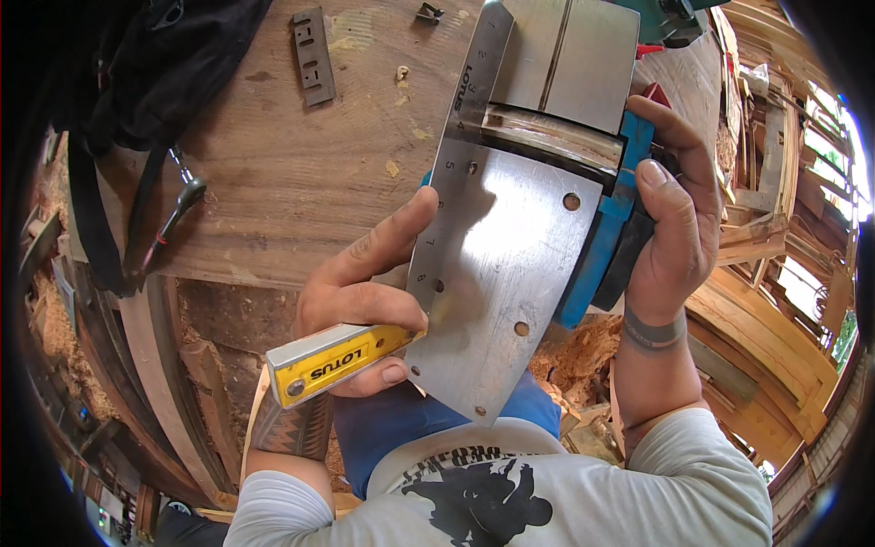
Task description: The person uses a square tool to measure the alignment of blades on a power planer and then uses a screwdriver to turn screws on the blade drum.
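An electric hand planer [529, 237] lies with its metal sole turned up in front of me, its blue body showing along the right side. My left hand [365, 278] is closed round the yellow and silver handle of a try square [333, 363]. The square's steel blade runs lengthwise along the left part of the sole, across the cutter drum [551, 141]. With fingers and thumb, my right hand [679, 219] grips the planer's blue side. The planer's underside, beneath the sole, is mostly hidden.
On the wooden bench [246, 210] lie a slotted planer blade [313, 56], a small dark clip-like part [429, 13] and a dark-handled tool [187, 196]. A black bag [164, 68] sits at upper left. A green tool [679, 20] stands at the far right. Timber [756, 337] is stacked at right.
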`<state>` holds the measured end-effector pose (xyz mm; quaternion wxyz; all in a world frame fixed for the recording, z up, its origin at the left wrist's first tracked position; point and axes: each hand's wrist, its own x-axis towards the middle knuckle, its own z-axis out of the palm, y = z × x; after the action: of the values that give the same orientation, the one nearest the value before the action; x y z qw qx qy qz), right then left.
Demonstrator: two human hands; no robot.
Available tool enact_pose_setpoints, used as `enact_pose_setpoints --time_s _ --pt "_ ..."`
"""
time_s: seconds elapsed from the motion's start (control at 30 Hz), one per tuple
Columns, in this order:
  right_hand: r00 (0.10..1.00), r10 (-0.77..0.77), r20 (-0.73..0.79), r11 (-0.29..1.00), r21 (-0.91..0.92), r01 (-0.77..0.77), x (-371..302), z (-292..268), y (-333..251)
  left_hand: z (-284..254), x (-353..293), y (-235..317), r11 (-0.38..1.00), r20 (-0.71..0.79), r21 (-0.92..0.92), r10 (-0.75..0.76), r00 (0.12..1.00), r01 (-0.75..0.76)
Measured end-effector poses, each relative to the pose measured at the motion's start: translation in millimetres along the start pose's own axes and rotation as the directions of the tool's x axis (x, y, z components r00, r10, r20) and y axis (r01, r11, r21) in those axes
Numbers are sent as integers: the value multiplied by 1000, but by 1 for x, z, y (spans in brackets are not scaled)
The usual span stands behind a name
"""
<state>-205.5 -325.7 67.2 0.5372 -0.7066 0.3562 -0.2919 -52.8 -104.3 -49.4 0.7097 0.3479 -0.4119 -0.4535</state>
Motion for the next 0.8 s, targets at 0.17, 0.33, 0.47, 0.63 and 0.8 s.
enact_pose_setpoints --time_s 0.17,0.33,0.47,0.63,0.8 --pt "1000 7 2 1000 12 -7 0 -1 -1 -1 0 -1 1000 6 1 9 1000 -9" --pt "1000 7 0 1000 21 -7 0 1 0 -1 0 -2 1000 0 0 14 1000 -14" --pt "1000 13 -5 1000 6 -13 0 -1 0 0 2 -1 1000 -1 -19 12 1000 -12" --pt "1000 -5 -4 1000 0 5 0 -2 0 2 2 0 1000 -28 -15 0 1000 0" --pt "1000 -12 -8 999 49 12 1 1 0 3 3 -2 1000 -43 -11 11 999 -12"
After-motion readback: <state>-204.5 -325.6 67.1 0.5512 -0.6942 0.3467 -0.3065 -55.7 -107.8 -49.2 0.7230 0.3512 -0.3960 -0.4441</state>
